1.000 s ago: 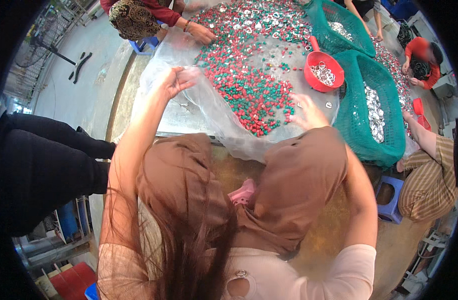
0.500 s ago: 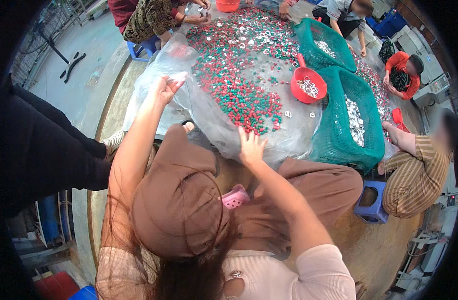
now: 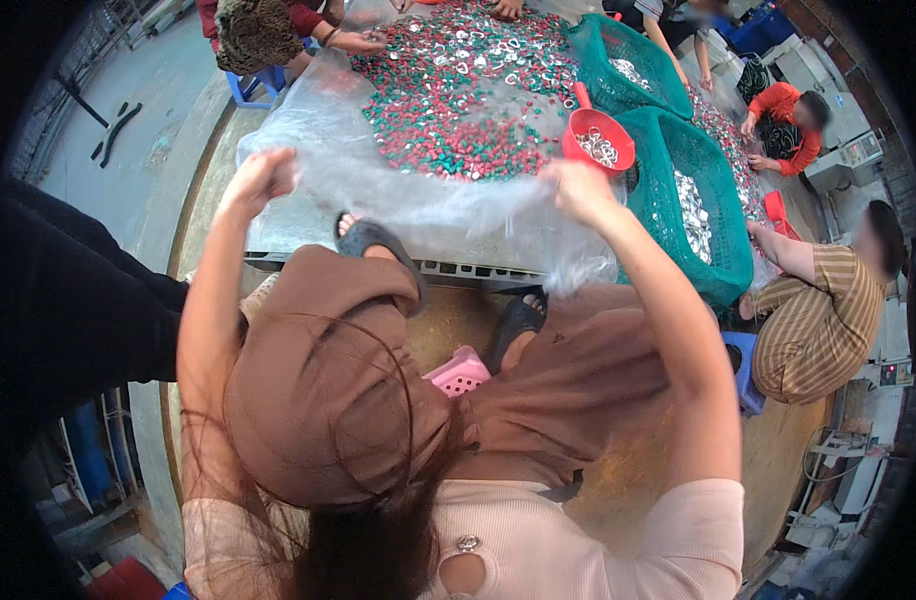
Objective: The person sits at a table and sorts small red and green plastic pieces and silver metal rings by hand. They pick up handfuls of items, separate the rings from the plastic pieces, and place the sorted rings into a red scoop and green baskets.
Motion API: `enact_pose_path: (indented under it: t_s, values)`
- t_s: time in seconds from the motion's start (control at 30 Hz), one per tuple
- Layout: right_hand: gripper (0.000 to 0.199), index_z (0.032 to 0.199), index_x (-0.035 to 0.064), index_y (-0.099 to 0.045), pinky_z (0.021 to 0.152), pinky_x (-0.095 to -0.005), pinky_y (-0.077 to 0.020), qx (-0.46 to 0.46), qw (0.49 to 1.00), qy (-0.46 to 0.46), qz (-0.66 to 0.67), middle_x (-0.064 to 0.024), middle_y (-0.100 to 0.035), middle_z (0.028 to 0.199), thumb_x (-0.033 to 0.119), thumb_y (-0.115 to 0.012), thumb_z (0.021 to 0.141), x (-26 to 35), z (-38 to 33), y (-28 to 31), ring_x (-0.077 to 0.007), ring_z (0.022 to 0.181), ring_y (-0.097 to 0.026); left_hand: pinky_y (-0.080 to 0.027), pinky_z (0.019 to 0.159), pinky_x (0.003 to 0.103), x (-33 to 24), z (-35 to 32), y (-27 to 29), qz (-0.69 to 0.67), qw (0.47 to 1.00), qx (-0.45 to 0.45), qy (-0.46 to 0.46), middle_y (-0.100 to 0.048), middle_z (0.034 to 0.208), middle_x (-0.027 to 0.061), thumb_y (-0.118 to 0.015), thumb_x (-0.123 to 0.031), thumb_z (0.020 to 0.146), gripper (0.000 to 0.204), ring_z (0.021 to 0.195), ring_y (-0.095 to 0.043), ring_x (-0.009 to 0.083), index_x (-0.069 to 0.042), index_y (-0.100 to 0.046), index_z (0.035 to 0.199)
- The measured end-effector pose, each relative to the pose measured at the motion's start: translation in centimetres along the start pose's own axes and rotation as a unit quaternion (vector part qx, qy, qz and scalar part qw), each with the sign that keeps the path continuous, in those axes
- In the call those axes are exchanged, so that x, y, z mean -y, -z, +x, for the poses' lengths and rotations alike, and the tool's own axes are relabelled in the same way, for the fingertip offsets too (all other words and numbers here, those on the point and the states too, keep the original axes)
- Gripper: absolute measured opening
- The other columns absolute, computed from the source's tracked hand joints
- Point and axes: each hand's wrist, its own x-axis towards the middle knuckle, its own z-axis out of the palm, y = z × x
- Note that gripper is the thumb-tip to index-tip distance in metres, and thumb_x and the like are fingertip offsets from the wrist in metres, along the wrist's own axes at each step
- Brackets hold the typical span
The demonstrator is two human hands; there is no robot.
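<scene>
A see-through plastic sheet [image 3: 418, 205] stretches between my two hands, its near edge lifted off the table. My left hand [image 3: 263, 180] is closed on the sheet's left part. On the right, my right hand [image 3: 583, 190] grips another part of the same edge, slightly blurred. Beyond the sheet's raised edge lies a wide spread of small red and green pieces [image 3: 458, 140], with silver ring-shaped and buckle-like pieces among them. Just past my right hand sits a red dipper [image 3: 610, 126] holding silver rings.
Two teal mesh baskets, a near one [image 3: 658, 150] and a far one [image 3: 600, 50], hold silver pieces at the right. Several people sit around the table. A person in dark clothes [image 3: 78, 290] stands close at my left. A pink perforated shoe [image 3: 460, 374] lies between my feet.
Both hands have moved apart, the left one outward and the right one up and rightward. My right hand has closed on the sheet, and its near edge has risen and been drawn tauter.
</scene>
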Motion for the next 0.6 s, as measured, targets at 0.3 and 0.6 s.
enact_pose_path:
  t_s: [0.3, 0.6]
  values:
    - [0.056, 0.116, 0.0116, -0.063, 0.086, -0.0389, -0.049, 0.369, 0.926, 0.004, -0.085, -0.0151, -0.064, 0.11, 0.042, -0.074, 0.07, -4.6, -3.1, 7.6, -0.0274, 0.103, -0.061, -0.042, 0.057, 0.03, -8.5, -4.5, 1.6, 0.509, 0.85, -0.135, 0.009, -0.058, 0.073, 0.0027, -0.067, -0.02, 0.079, 0.03, 0.062, -0.052, 0.0122, -0.004, -0.06, 0.103]
    - [0.019, 0.078, 0.0056, -0.061, 0.06, -0.0359, -0.0507, -0.164, 0.885, 0.399, 0.176, -0.0092, -0.063, 0.069, 0.021, -0.064, 0.066, 7.5, -7.6, 22.0, -0.024, 0.064, -0.063, -0.043, 0.062, 0.03, -9.7, 2.9, -7.9, 0.571, 0.814, -0.067, -0.089, -0.049, 0.061, 0.005, -0.061, -0.003, 0.075, 0.026, 0.062, -0.051, 0.0146, -0.005, -0.056, 0.101]
